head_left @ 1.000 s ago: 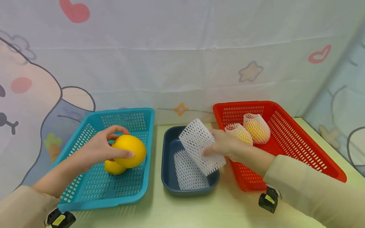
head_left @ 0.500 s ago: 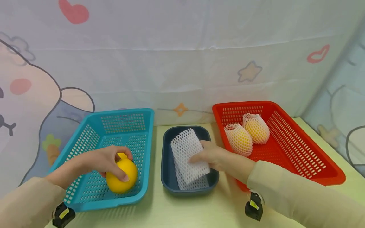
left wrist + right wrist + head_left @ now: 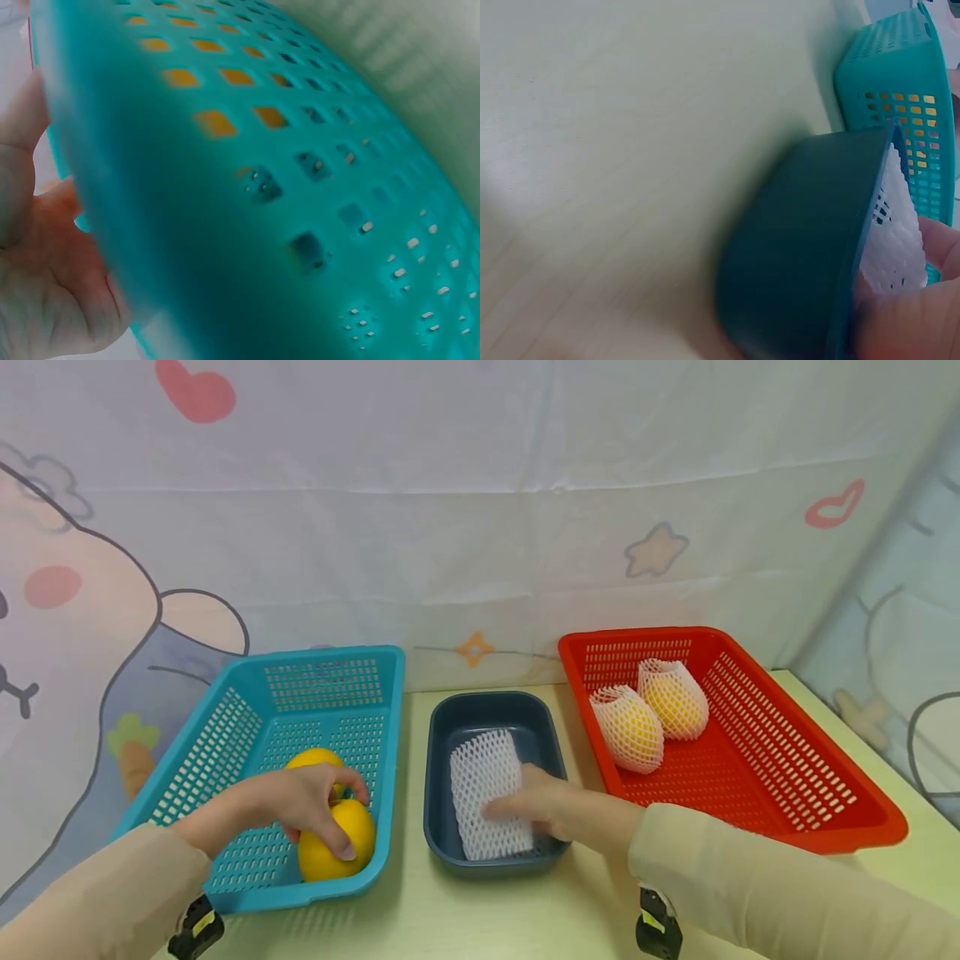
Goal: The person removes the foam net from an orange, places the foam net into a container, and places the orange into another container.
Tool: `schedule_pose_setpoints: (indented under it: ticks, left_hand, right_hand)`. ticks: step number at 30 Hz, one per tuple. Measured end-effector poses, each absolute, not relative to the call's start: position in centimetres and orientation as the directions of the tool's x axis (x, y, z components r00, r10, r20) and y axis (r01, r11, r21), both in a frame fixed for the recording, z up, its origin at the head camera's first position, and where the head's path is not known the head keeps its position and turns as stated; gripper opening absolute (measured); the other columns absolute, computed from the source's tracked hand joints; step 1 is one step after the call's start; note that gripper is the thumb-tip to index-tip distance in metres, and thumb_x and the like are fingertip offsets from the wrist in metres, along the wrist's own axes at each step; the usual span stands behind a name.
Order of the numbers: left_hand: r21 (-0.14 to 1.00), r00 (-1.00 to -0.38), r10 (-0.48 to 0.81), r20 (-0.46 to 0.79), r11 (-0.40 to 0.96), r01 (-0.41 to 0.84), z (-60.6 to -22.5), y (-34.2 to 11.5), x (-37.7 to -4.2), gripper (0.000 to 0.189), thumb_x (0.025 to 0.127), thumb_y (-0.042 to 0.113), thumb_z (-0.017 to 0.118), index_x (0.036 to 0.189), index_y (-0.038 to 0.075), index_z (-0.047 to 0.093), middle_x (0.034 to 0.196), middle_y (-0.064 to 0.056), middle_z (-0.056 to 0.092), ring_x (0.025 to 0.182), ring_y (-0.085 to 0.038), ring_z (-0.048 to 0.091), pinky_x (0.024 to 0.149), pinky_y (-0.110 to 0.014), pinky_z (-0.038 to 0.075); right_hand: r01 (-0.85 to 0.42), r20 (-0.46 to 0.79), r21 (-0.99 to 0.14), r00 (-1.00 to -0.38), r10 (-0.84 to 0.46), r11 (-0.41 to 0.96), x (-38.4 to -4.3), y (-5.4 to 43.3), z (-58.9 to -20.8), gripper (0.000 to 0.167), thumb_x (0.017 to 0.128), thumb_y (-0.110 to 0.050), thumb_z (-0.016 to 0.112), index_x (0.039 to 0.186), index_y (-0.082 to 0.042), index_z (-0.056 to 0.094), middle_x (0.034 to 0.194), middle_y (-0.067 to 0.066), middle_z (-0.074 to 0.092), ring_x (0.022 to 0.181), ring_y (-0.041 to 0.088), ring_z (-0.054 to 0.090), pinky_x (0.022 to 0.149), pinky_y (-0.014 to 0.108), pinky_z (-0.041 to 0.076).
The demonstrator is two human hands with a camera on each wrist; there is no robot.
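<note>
In the head view my left hand (image 3: 311,806) grips a round yellow fruit (image 3: 341,843), down in the near right corner of the turquoise basket (image 3: 247,860). A second yellow fruit (image 3: 317,760) lies just behind it, partly covered by the hand. My right hand (image 3: 536,806) reaches into the navy tray (image 3: 438,760), holding a white foam net sleeve (image 3: 483,777) by its right side, thumb on top. The sleeve lies low in the tray and covers what is beneath it. The right wrist view shows the sleeve (image 3: 896,240) inside the tray wall, beside the fingers.
A red basket (image 3: 720,785) stands to the right, with two yellow fruits in foam nets (image 3: 628,731) at its back left. The tray sits between both baskets on a pale table (image 3: 420,918). A printed cloth (image 3: 480,527) hangs behind.
My left hand has lowered its fruit into the basket's near right corner. My right hand has brought the sleeve down and left onto the other sleeve in the tray.
</note>
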State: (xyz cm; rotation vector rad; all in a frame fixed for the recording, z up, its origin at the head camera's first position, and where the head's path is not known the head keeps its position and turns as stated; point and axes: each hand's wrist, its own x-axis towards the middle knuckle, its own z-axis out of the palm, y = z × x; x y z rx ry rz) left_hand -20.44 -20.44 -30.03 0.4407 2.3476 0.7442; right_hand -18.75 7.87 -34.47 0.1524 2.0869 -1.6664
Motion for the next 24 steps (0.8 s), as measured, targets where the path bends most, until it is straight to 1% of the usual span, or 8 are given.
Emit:
schedule_pose_setpoints:
  ticks: [6,8,10,13,16,18,21,24]
  left_hand:
    - [0.594,-0.748,0.474,-0.464,0.793,0.135,-30.7,-20.4,-20.6,0.052,0.065,0.013,0.082,0.107,0.011,0.053,0.091,-0.009,0.052,0.074,-0.022,0.052,0.049,-0.03,0.048]
    - [0.589,-0.75,0.471,-0.464,0.796,0.135,-30.8,-20.4,-20.6,0.052,0.064,0.013,0.082,0.107,0.011,0.053,0.091,-0.009,0.052,0.074,-0.022,0.052,0.049,-0.029,0.047]
    - [0.585,-0.75,0.467,-0.468,0.8,0.133,-30.8,-20.4,-20.6,0.052,0.065,0.013,0.083,0.108,0.011,0.053,0.092,-0.009,0.051,0.075,-0.022,0.052,0.049,-0.03,0.047]
    - [0.579,-0.748,0.462,-0.477,0.805,0.128,-30.6,-20.4,-20.6,0.054,0.066,0.014,0.083,0.111,0.01,0.053,0.093,-0.009,0.051,0.076,-0.022,0.051,0.051,-0.031,0.047]
    - [0.576,-0.743,0.46,-0.486,0.808,0.124,-30.4,-20.3,-20.6,0.057,0.067,0.015,0.083,0.114,0.009,0.052,0.093,-0.009,0.052,0.078,-0.023,0.051,0.053,-0.032,0.048]
    - [0.57,-0.743,0.455,-0.49,0.812,0.121,-30.3,-20.3,-20.5,0.058,0.068,0.015,0.083,0.116,0.009,0.052,0.095,-0.009,0.052,0.079,-0.023,0.051,0.055,-0.034,0.049]
    - [0.571,-0.748,0.443,-0.494,0.814,0.105,-30.2,-20.4,-20.5,0.06,0.068,0.015,0.082,0.119,0.009,0.052,0.099,-0.01,0.052,0.081,-0.024,0.051,0.058,-0.037,0.05]
    - [0.57,-0.761,0.43,-0.486,0.816,0.097,-30.1,-20.5,-20.4,0.062,0.068,0.014,0.082,0.122,0.009,0.052,0.105,-0.011,0.053,0.083,-0.024,0.051,0.059,-0.037,0.05]
  right_hand:
    - [0.357,-0.423,-0.861,-0.898,-0.122,0.362,-18.4,8.0,-34.3,0.045,0.076,-0.006,0.075,0.111,0.0,0.047,0.095,0.011,0.061,0.075,0.021,0.065,0.073,0.035,0.055]
    - [0.351,-0.419,-0.853,-0.902,-0.105,0.387,-18.4,8.0,-34.0,0.043,0.076,-0.008,0.075,0.109,0.0,0.048,0.094,0.011,0.06,0.074,0.021,0.065,0.073,0.036,0.055]
    - [0.346,-0.414,-0.843,-0.906,-0.087,0.411,-18.3,8.1,-33.8,0.045,0.076,-0.009,0.076,0.109,0.001,0.047,0.096,0.012,0.058,0.076,0.021,0.063,0.075,0.037,0.054]
    - [0.335,-0.404,-0.825,-0.913,-0.06,0.455,-18.4,8.3,-33.4,0.057,0.075,-0.01,0.076,0.118,0.004,0.041,0.104,0.014,0.052,0.088,0.025,0.058,0.08,0.042,0.052]
    - [0.307,-0.383,-0.791,-0.923,-0.037,0.529,-18.5,8.6,-32.9,0.076,0.075,-0.014,0.076,0.132,0.006,0.03,0.121,0.019,0.045,0.103,0.031,0.05,0.085,0.047,0.049]
    - [0.282,-0.365,-0.771,-0.931,-0.033,0.572,-18.6,8.7,-32.6,0.085,0.076,-0.017,0.075,0.139,0.006,0.024,0.132,0.022,0.039,0.112,0.034,0.045,0.089,0.05,0.046]
    - [0.257,-0.347,-0.763,-0.937,-0.041,0.593,-18.7,9.1,-31.8,0.088,0.077,-0.019,0.073,0.143,0.005,0.019,0.142,0.024,0.032,0.12,0.038,0.041,0.095,0.054,0.041]
    - [0.242,-0.34,-0.781,-0.938,-0.066,0.575,-18.8,9.5,-30.9,0.087,0.079,-0.019,0.072,0.144,0.003,0.018,0.143,0.025,0.031,0.122,0.039,0.04,0.097,0.055,0.038]
